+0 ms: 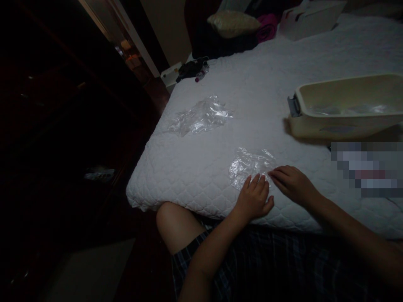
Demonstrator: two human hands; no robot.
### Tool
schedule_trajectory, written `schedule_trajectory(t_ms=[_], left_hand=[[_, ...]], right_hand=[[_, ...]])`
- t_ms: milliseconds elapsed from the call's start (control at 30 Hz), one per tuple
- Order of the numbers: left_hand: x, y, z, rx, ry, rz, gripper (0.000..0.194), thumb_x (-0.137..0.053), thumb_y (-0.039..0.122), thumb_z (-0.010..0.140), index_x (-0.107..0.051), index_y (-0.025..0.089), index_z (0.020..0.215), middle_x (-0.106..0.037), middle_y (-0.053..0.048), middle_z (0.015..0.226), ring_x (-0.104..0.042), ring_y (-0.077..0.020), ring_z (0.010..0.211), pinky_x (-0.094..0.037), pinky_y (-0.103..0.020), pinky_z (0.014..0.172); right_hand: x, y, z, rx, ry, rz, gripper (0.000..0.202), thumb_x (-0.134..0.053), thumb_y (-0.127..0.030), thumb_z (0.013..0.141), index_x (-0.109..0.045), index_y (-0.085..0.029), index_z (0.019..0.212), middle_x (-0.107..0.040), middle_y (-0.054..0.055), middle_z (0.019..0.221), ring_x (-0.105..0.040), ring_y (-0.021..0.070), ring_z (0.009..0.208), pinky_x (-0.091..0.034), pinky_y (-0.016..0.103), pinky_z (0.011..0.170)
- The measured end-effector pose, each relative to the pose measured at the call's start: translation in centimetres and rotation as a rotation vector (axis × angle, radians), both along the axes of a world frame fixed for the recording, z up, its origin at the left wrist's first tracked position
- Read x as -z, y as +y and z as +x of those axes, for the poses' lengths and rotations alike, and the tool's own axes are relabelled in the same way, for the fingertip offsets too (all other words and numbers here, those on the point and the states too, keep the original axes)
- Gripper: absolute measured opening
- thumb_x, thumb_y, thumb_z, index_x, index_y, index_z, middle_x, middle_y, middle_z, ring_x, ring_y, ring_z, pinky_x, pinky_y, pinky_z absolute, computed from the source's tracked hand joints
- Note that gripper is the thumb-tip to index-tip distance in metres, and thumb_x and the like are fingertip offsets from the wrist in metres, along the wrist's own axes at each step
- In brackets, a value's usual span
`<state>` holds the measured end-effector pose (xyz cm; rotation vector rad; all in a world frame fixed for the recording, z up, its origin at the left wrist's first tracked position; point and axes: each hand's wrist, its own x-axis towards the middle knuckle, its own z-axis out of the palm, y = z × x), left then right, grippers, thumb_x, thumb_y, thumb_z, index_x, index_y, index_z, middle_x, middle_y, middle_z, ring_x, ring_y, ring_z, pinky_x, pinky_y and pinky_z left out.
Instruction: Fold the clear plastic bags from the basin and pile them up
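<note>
A clear plastic bag [248,163] lies crinkled on the white quilted bed near its front edge. My left hand [255,197] rests flat on the bag's near edge, fingers spread. At the bag's right edge my right hand [291,182] has its thumb and fingers pinched together on the plastic. Farther back and to the left, a second clear plastic bag [204,115] is spread loosely on the bed, apart from both hands.
On the right stands a cream plastic bin [340,126] with a grey latch and clear plastic inside. A blurred-out item lies below it. At the back are a pillow [233,23], a rolled pink cloth [267,27] and a white box [310,21]. The quilted bed [176,176] ends at left.
</note>
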<state>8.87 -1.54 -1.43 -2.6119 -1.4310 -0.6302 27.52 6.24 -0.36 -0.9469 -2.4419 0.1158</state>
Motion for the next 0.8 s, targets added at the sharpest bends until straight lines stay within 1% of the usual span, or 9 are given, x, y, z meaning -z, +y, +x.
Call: schedule_trajectory(t_ms=[200,333,500,600,667,733,800], left_hand=[[0.1,0.0,-0.1,0.000,0.003,0.004,0.051,-0.043,0.037,0.091,-0.048,0.004,0.130,-0.047,-0.018,0.142,-0.032,-0.0290,0.140,-0.032,-0.049,0.114],[0.2,0.0,-0.1,0.006,-0.007,0.046,0.053,-0.043,0.035,0.090,-0.046,0.003,0.132,-0.045,-0.018,0.144,-0.029,-0.0292,0.142,-0.030,-0.051,0.115],[0.2,-0.1,-0.2,0.029,-0.012,0.067,0.049,-0.040,0.034,0.091,-0.050,0.008,0.132,-0.047,-0.016,0.143,-0.033,-0.0277,0.140,-0.034,-0.050,0.114],[-0.2,-0.2,-0.3,0.054,-0.025,0.022,0.048,-0.039,0.033,0.090,-0.050,0.011,0.132,-0.049,-0.015,0.141,-0.035,-0.0276,0.139,-0.034,-0.050,0.114],[-0.6,-0.2,-0.5,0.077,-0.028,-0.017,0.046,-0.040,0.030,0.090,-0.051,0.015,0.131,-0.051,-0.013,0.140,-0.036,-0.0272,0.139,-0.036,-0.051,0.112],[-0.9,-0.3,-0.8,0.097,-0.034,-0.024,0.044,-0.040,0.027,0.089,-0.053,0.018,0.129,-0.053,-0.011,0.138,-0.038,-0.0270,0.137,-0.037,-0.051,0.111],[-1.1,-0.2,-1.3,0.091,-0.064,0.015,0.041,-0.042,0.026,0.088,-0.055,0.018,0.126,-0.055,-0.012,0.135,-0.041,-0.0276,0.135,-0.038,-0.052,0.109]], right_hand=[[0.2,0.2,-0.1,0.000,0.005,0.014,0.025,-0.046,-0.025,0.091,-0.068,-0.017,0.099,-0.068,0.012,0.093,-0.061,0.0235,0.085,-0.048,0.039,0.077],[0.3,0.2,-0.1,0.005,0.030,0.029,0.026,-0.046,-0.025,0.091,-0.068,-0.018,0.101,-0.069,0.012,0.097,-0.062,0.0245,0.088,-0.049,0.041,0.078],[0.6,0.3,-0.1,-0.005,0.050,0.030,0.028,-0.045,-0.024,0.090,-0.068,-0.019,0.104,-0.070,0.012,0.102,-0.064,0.0253,0.091,-0.049,0.042,0.080],[0.7,0.3,0.0,-0.014,0.057,0.024,0.029,-0.045,-0.024,0.091,-0.067,-0.020,0.108,-0.070,0.011,0.106,-0.064,0.0250,0.095,-0.048,0.042,0.083],[0.6,0.3,0.0,-0.007,0.074,0.011,0.029,-0.045,-0.025,0.091,-0.067,-0.021,0.110,-0.070,0.010,0.108,-0.064,0.0248,0.097,-0.048,0.043,0.085],[0.4,0.4,0.0,0.026,0.095,0.013,0.028,-0.045,-0.027,0.092,-0.066,-0.022,0.109,-0.070,0.011,0.109,-0.065,0.0249,0.097,-0.048,0.042,0.084],[0.0,0.4,0.0,0.086,0.120,0.026,0.027,-0.046,-0.030,0.092,-0.067,-0.020,0.106,-0.070,0.012,0.105,-0.064,0.0254,0.094,-0.049,0.042,0.082]])
